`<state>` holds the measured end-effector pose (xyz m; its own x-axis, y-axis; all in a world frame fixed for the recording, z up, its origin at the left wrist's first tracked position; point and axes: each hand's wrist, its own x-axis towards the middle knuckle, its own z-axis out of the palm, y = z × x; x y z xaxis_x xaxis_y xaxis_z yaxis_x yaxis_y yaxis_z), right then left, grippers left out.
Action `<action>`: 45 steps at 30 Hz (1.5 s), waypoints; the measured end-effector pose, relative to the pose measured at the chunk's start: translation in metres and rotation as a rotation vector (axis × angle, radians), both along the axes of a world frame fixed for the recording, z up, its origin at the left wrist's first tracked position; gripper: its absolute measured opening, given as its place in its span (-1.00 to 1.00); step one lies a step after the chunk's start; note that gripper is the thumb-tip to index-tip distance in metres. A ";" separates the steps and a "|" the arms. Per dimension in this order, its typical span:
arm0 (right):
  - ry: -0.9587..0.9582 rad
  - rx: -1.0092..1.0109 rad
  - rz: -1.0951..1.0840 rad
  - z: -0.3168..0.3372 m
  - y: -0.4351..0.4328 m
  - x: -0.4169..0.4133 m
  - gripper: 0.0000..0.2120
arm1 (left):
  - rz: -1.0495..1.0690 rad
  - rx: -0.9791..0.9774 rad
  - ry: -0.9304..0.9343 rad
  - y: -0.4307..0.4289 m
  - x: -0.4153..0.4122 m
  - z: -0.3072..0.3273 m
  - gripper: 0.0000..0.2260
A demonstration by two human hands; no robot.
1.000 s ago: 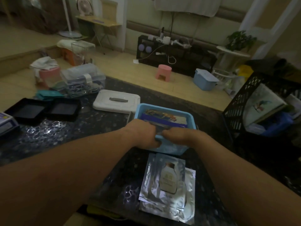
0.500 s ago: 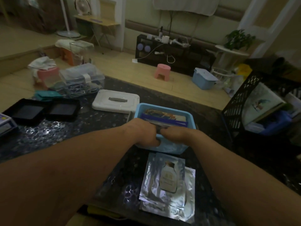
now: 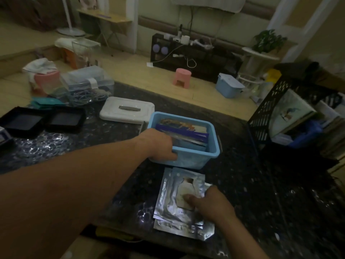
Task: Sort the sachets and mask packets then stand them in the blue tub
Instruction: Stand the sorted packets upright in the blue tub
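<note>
Step in hand, as I read it: take the next packet off the flat stack and stand it in the tub.

Advice:
- Peel one packet only. Foil is slippery, so slide it sideways off the stack towards the right palm.
- Keep the left fingers as a wedge to hold a gap open, and drop the packet in edge-first.

Left hand (image 3: 158,146) grips the blue tub (image 3: 212,153) at its near-left corner. The thumb is on the outer wall and the fingers go over the rim against the standing packets (image 3: 186,135). The forearm is stretched out diagonally.

Right hand (image 3: 211,202) is palm-down on the silver packets (image 3: 171,199), which lie flat on the bench (image 3: 261,193) just left of that hand. The thumb presses the top face and the fingers curl at the stack's right edge. It looks like a pinch, but the underside is hidden.
</note>
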<state>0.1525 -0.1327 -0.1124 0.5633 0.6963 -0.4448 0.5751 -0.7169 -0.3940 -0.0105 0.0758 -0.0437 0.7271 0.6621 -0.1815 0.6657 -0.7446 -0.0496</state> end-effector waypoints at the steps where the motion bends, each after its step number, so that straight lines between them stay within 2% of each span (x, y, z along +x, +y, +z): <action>1: 0.014 0.027 -0.023 -0.003 0.003 -0.002 -0.30 | 0.002 -0.005 -0.002 0.000 0.000 0.000 -0.52; 4: 0.121 0.093 -0.066 -0.001 0.008 -0.001 -0.66 | 0.005 -0.008 -0.013 -0.001 0.000 0.002 -0.60; 7: 0.305 0.167 -0.119 0.008 -0.001 0.010 -0.91 | 0.004 -0.021 -0.027 0.000 0.000 0.002 -0.64; 10: 0.324 0.252 -0.198 0.017 -0.023 0.030 -0.93 | 0.004 -0.013 -0.041 0.002 -0.001 -0.002 -0.62; 13: 0.363 0.262 -0.248 0.043 -0.056 0.052 -0.88 | -0.008 0.001 -0.064 0.003 -0.001 -0.005 -0.50; 16: 0.348 0.292 -0.233 0.087 -0.082 0.075 -0.88 | -0.009 -0.005 -0.065 0.004 0.000 -0.007 -0.54; 18: 0.417 0.395 -0.243 0.120 -0.082 0.082 -0.84 | 0.002 -0.026 -0.083 0.005 -0.002 -0.009 -0.59; 21: 0.501 0.692 -0.208 0.169 -0.053 0.071 -0.76 | 0.002 -0.048 -0.097 0.006 -0.003 -0.010 -0.60; 23: 0.448 0.848 -0.021 0.192 -0.023 0.049 -0.77 | 0.007 -0.035 -0.087 0.006 -0.002 -0.011 -0.59; 25: 0.375 0.870 0.135 0.198 0.012 0.024 -0.78 | 0.010 -0.017 -0.067 0.005 -0.001 -0.009 -0.52; 27: 0.304 0.831 0.243 0.185 0.044 0.009 -0.81 | -0.004 0.006 -0.036 0.003 -0.001 -0.005 -0.50; 30: 0.183 0.660 0.371 0.141 0.073 0.012 -0.85 | -0.013 0.030 -0.028 -0.002 -0.001 0.002 -0.56; 34: -0.267 0.470 0.422 0.106 0.090 0.030 -0.83 | 0.008 0.008 -0.058 -0.002 -0.002 0.003 -0.61; 38: -0.645 0.453 0.584 0.114 0.101 0.010 -0.69 | 0.018 0.044 -0.090 -0.004 -0.004 0.002 -0.58; 41: -0.680 0.393 0.715 0.116 0.117 -0.015 -0.71 | 0.030 0.070 -0.107 -0.006 -0.003 0.002 -0.63; 45: -0.696 0.177 0.786 0.118 0.142 -0.030 -0.77 | 0.023 0.063 -0.129 -0.003 -0.001 -0.006 -0.54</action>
<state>0.1222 0.0098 0.0053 0.0184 0.9983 -0.0548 0.9904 -0.0107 0.1378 -0.0120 0.0726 -0.0498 0.7259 0.6863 -0.0452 0.6867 -0.7269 -0.0083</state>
